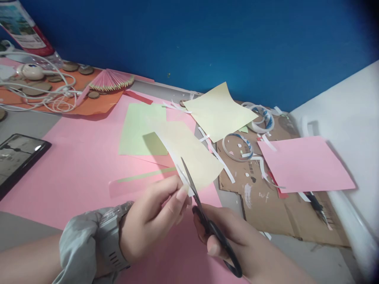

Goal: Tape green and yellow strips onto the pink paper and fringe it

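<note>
My left hand [164, 205], with a grey watch and a scrunchie at the wrist, pinches the near edge of a pale yellow sheet of paper [191, 150]. My right hand [227, 236] has its fingers through the black handles of a pair of scissors [204, 213]. The scissor blades lie at the sheet's left edge, where a thin strip is partly separated from the rest. Under the yellow sheet are a light green sheet [142, 128] and a large pink sheet [79, 157].
A phone [23, 157] lies at left. Behind it are tangled white earphones [63, 90], a pink folded paper fan [111, 81] and a bottle [26, 27]. On the right, brown cardboard [275, 221] bears tape rolls [262, 118], a pink square [308, 165] and a craft knife [316, 205]. A blue wall rises behind.
</note>
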The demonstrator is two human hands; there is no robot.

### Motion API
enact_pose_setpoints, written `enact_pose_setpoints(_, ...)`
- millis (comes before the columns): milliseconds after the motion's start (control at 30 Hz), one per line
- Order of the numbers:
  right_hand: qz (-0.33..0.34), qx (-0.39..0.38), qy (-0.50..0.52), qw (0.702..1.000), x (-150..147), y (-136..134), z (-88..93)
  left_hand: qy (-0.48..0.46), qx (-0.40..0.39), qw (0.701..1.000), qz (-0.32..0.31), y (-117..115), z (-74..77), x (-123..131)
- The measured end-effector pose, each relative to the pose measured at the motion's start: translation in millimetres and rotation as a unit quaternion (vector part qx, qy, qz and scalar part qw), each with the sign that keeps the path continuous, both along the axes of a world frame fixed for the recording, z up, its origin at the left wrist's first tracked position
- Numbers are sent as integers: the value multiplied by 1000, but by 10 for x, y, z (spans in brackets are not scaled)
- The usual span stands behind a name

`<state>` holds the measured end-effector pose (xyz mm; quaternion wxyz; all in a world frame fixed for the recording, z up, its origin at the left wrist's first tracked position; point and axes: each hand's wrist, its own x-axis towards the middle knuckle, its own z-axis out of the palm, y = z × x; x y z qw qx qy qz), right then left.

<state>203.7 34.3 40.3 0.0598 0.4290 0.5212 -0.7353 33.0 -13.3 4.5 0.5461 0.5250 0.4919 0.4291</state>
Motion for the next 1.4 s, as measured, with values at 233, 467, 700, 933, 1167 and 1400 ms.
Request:
enact_pose_setpoints(233,-1,2,-8,1000,-2,-7,-8,-3,6,1000,-3,10,10,-8)
enact_pose_setpoints(467,2,10,-22,1000,-14,-11,-30,9,16,1000,-6,-2,-15,-15)
enact_pose_setpoints(700,3,17,-5,1000,-7,-26,-1,11,14,1000,-5,-4,-3,-23)
enact_pose_setpoints(933,3,96,-22,995,-37,-94,35,19,17,1000,-4,-5,-8,-32)
enact_pose_setpoints(1167,-10,84,-23,996,8,-108,-34,10,9,1000,-1,7,-15,-23)
enact_pose_setpoints(1400,40,80,-25,996,-12,-15,11,37,35,999,10,48,-6,-43)
